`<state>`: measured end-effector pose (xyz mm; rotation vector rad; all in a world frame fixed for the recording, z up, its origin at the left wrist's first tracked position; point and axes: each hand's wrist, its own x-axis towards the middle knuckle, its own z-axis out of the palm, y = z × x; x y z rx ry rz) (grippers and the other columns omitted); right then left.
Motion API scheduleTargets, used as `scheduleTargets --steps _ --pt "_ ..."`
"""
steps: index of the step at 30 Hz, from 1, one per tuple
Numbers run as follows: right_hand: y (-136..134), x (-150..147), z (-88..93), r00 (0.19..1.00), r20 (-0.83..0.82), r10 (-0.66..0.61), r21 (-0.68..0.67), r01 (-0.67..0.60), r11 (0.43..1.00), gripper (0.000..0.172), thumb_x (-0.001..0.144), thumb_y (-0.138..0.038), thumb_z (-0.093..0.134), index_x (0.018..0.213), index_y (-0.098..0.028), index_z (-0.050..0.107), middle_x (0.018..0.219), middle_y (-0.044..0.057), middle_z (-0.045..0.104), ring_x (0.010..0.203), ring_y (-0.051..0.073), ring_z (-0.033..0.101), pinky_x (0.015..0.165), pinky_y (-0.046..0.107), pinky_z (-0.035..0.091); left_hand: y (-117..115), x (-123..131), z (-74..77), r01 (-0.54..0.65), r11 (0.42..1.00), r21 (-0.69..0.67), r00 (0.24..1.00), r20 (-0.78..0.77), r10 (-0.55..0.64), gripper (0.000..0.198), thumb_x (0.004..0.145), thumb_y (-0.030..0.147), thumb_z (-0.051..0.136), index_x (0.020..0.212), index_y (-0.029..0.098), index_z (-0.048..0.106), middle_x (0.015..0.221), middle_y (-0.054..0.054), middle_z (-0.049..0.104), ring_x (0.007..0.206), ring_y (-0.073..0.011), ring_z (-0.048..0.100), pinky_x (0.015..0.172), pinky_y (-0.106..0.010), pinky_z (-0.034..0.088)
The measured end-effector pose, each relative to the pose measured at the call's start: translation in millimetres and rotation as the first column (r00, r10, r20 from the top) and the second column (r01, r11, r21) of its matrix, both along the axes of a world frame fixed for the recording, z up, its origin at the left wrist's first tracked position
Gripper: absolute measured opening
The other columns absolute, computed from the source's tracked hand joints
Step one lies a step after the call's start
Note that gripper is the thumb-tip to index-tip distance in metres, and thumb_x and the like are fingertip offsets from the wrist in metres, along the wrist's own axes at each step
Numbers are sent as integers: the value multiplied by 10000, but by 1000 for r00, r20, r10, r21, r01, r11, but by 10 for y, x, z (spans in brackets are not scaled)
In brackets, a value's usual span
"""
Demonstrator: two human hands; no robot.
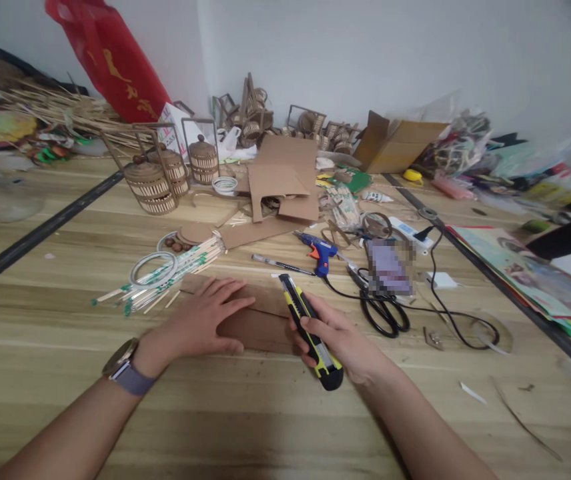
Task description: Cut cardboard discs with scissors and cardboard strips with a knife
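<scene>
A flat strip of brown cardboard [265, 332] lies on the wooden table, with a dark line running along it. My left hand [210, 319] rests on its left part, fingers spread. In my right hand [330, 330] is a yellow-and-black utility knife [313, 330], its head pointing up and away over the cardboard's right end. Whether the blade is out I cannot tell. Beyond the hands lie a pen [283, 265] and a blue glue gun [319, 252]. Left of them is a bundle of thin sticks [185, 267] with white rings [154, 269] on top.
Black-handled scissors [383, 312] and a cable lie to the right, near a power strip [408, 233]. Cut cardboard [283, 167] stands at the back centre. Small bamboo baskets [150, 187] stand at the back left, and an open carton [395, 143] at the back right.
</scene>
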<state>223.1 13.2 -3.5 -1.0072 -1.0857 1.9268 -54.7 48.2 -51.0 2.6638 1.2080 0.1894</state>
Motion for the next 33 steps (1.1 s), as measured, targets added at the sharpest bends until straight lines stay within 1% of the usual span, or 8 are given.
scheduleTargets --steps 5,7,12,16,22,27,33 --pt "-20 -9 35 999 -11 42 -14 -42 999 336 838 -299 709 1114 -216 536 799 -21 578 557 94 508 448 192 431 -2 0 -2 0 1000 -6 1000 14 0 856 774 760 623 1490 318 464 1594 -126 386 1431 -384 348 1176 -594 230" --pt "-18 -7 43 999 -19 39 -20 -39 999 355 840 -290 706 1138 -218 526 802 -21 576 557 94 510 453 194 431 0 -2 -3 2 1000 -8 1000 24 -2 862 774 777 605 1490 318 466 1593 -130 386 1430 -389 347 1174 -596 234" --pt "-7 7 9 999 3 48 -19 -48 999 354 829 -303 708 1123 -217 531 834 -14 576 572 93 519 457 197 444 4 -14 -22 19 1000 9 999 38 -19 850 786 789 574 1483 312 476 1593 -130 386 1423 -395 352 1175 -608 222" --pt "-16 13 -17 997 1 77 -24 -77 997 398 830 -303 701 1176 -230 518 858 -10 579 588 95 530 463 197 450 1 -15 -19 18 999 29 1000 22 -19 846 789 784 576 1485 314 469 1591 -126 390 1427 -380 354 1179 -585 227" --pt "-20 6 -12 995 3 99 -31 -99 995 486 818 -269 690 1259 -234 489 853 -12 572 589 96 521 460 196 441 6 -1 6 31 999 11 1000 -3 -31 850 799 772 578 1494 296 462 1587 -161 386 1428 -403 355 1168 -631 222" --pt "-19 -8 -1 997 16 76 -53 -76 996 412 797 -255 693 1170 -224 520 860 -11 567 601 95 519 465 194 438 5 7 16 36 999 23 999 22 -37 848 798 779 570 1488 296 468 1583 -159 394 1431 -395 354 1170 -636 216" --pt "-2 -30 -26 998 20 54 -49 -53 997 412 792 -275 707 1154 -236 515 863 -9 574 605 104 522 470 200 438 -1 17 45 43 999 8 998 50 -44 857 799 798 540 1477 276 490 1575 -176 399 1435 -404 346 1159 -635 245"
